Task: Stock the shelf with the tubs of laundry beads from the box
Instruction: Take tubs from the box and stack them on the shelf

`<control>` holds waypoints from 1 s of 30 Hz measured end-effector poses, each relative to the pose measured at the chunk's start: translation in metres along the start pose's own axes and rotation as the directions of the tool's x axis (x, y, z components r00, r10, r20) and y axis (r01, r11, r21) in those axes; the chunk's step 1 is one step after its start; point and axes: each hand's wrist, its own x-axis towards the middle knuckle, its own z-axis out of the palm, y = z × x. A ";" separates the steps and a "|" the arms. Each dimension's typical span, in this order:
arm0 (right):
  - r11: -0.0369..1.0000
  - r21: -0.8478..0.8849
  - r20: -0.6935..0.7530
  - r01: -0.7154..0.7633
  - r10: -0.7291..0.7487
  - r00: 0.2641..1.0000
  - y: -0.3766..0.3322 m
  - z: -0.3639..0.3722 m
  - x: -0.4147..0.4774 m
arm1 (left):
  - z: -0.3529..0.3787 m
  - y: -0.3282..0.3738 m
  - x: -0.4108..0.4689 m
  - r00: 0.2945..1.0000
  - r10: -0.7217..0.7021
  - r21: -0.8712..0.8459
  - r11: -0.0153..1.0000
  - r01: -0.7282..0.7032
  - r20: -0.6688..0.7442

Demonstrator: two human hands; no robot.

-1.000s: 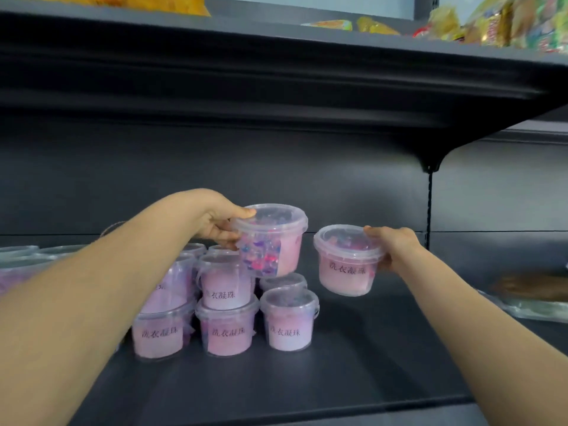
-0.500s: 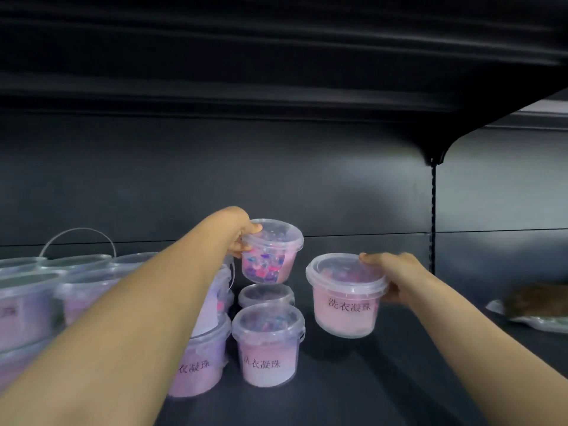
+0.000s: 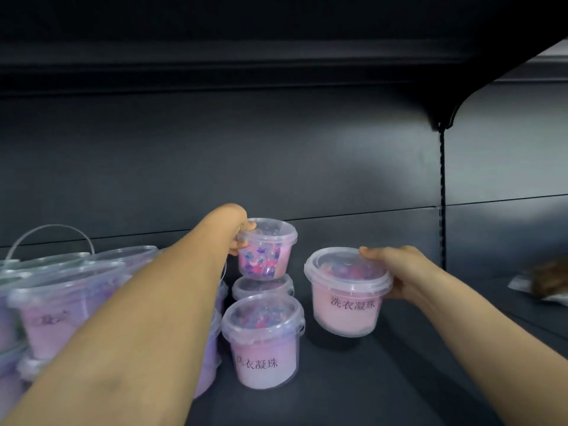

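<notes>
1. Placing step: both hands carry tubs onto the shelf point(image 3: 384, 379).
2. Left hand point(image 3: 238, 238) clamped on the rear tub point(image 3: 266, 249), apparently resting on a stacked tub point(image 3: 262, 287); next, seat it squarely.
3. Right hand point(image 3: 396, 273) clamped on the labelled tub point(image 3: 345, 292), tilted over bare shelf; lower it flat.

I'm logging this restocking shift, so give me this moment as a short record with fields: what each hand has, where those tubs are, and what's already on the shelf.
left hand: grips a clear-sided tub of laundry beads at its rim
left tub position: on or just above a rear lidded tub; contact unclear
right hand: holds a pink-labelled tub by lid and side
right tub position: tilted, above the dark shelf
front tub: upright, label facing out
stocked tubs: stacked at left, partly behind the left arm
box: not in view
</notes>
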 end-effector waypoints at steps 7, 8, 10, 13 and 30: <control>1.000 -0.014 -0.002 0.017 -0.017 1.000 0.003 0.003 0.002 | 0.007 -0.012 0.014 0.997 -0.073 0.022 0.997 0.073 0.025; 1.000 -0.014 -0.004 0.016 -0.016 1.000 0.004 0.003 0.002 | 0.007 -0.010 0.013 0.998 -0.067 0.020 0.998 0.067 0.014; 1.000 -0.017 -0.005 0.012 -0.012 1.000 0.005 0.002 0.002 | 0.008 -0.007 0.013 0.996 -0.069 0.026 0.997 0.071 -0.057; 1.000 -0.018 -0.002 0.013 -0.013 1.000 0.007 0.001 0.002 | 0.008 -0.004 0.006 0.984 0.004 0.182 0.983 0.028 -0.176; 0.999 -0.029 0.010 0.020 -0.020 1.000 0.006 0.004 -0.004 | 0.014 0.007 -0.018 0.857 0.515 0.718 0.589 -0.371 0.019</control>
